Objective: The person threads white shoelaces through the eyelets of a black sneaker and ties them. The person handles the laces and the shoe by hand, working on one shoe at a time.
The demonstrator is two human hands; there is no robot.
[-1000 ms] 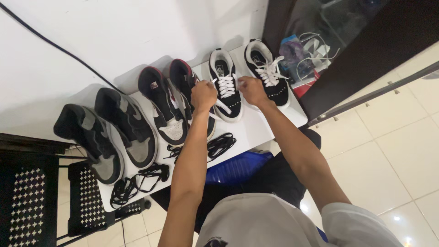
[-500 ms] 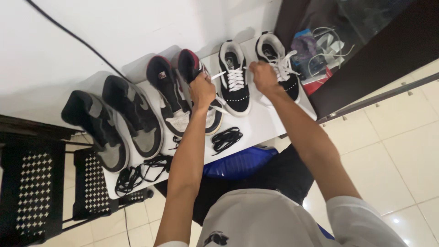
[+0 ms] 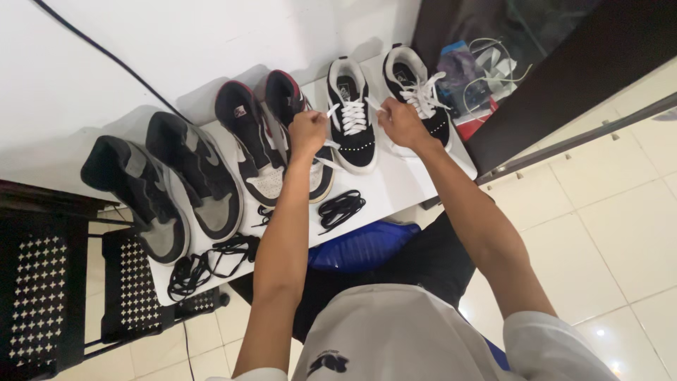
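Both hands work over a black shoe [image 3: 350,116] with white laces that stands on the white worktop [image 3: 395,187], toe toward the person. The left hand [image 3: 308,132] has its grip closed on one white lace end [image 3: 331,111], pulled out to the shoe's left; the right hand [image 3: 400,123] pinches the other lace end [image 3: 372,104] on the right. Its matching shoe [image 3: 416,95] stands just beside it. A black-and-red pair [image 3: 271,137] and a grey pair [image 3: 162,183] stand further left, with loose black laces [image 3: 340,209] near the worktop's front edge.
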